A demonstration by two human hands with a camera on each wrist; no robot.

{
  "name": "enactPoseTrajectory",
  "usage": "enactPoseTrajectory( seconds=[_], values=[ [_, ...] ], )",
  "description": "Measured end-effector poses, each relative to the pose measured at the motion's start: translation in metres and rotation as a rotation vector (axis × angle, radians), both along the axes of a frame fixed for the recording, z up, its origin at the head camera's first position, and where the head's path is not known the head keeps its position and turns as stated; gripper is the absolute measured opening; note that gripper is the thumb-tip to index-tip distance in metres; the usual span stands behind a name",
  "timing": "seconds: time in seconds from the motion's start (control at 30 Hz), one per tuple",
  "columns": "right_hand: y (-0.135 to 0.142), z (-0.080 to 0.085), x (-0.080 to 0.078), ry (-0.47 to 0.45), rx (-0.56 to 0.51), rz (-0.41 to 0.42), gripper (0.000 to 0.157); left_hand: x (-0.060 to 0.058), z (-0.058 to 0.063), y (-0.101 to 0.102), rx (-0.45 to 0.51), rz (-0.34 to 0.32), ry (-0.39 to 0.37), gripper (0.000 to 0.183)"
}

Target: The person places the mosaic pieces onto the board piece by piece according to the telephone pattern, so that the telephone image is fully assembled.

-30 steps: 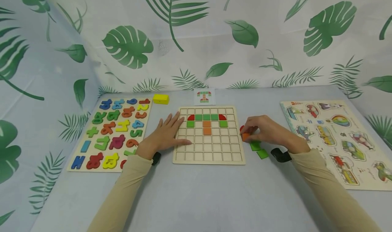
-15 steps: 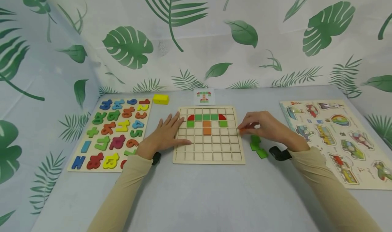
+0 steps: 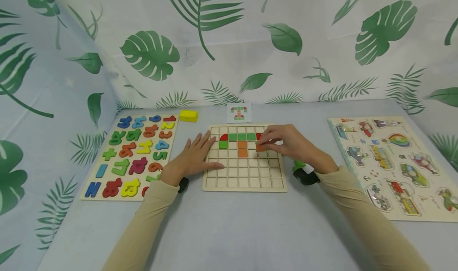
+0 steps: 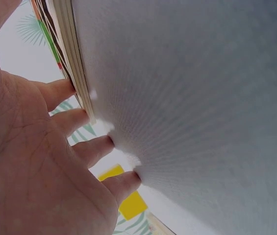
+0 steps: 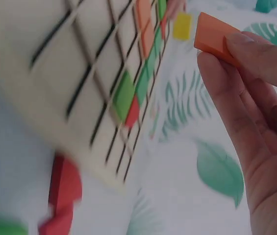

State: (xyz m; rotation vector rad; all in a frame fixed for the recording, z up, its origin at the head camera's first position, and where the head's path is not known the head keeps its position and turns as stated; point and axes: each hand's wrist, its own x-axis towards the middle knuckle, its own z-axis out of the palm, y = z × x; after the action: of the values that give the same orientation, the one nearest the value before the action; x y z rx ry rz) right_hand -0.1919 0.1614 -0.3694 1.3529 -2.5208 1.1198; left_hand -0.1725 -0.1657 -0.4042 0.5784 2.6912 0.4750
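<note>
A wooden grid board lies in the middle of the table. Red quarter-round pieces, green squares and two orange squares form a T-like pattern in its upper cells. My left hand rests with spread, straight fingers along the board's left edge, the thumb over the grid. Between thumb and fingertips my right hand pinches an orange square tile, held over the board's right side. In the head view this tile overlaps the green square on the right, which shows in the right wrist view.
Behind the board stands a pattern card, with a yellow block to its left. A number puzzle lies left, a vehicle puzzle right. Loose red pieces and green tiles lie beside the board's right edge.
My right hand has picked up the orange tile from the loose pieces at the right and carried it left over the board. My left hand has stayed in place.
</note>
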Motion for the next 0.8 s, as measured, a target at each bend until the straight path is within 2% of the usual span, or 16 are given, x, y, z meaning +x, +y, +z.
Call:
enactPoseTrajectory(
  seconds=[0.33, 0.6, 0.8],
  values=[
    [-0.037, -0.005, 0.005, -0.095, 0.062, 0.029, 0.018, -0.002, -0.002, 0.001, -0.009, 0.004, -0.005, 0.103],
    [-0.045, -0.019, 0.007, -0.24, 0.078, 0.045, 0.018, -0.001, 0.0, 0.001, -0.016, 0.003, -0.006, 0.103],
    [-0.048, -0.024, 0.009, -0.251, 0.115, 0.025, 0.016, -0.001, 0.001, 0.001, -0.008, 0.003, -0.005, 0.101]
  ],
)
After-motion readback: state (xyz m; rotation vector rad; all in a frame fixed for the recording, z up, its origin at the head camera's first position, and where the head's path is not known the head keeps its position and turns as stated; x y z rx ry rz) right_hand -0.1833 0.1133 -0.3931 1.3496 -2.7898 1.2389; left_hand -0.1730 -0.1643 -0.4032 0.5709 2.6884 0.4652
